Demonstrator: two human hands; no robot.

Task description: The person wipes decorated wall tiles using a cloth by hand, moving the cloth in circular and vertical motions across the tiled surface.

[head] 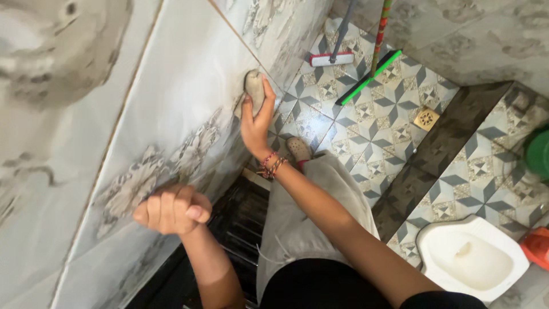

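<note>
From the head view, your right hand [255, 123] presses a small grey scrubbing pad [255, 90] flat against the wall tile [189, 86] at about eleven o'clock, fingers curled round its lower edge, while your left hand [172, 209] is balled into an empty fist against the tile at eight o'clock. The pad looks light, soft and probably wet, so grip its edges firmly.
</note>
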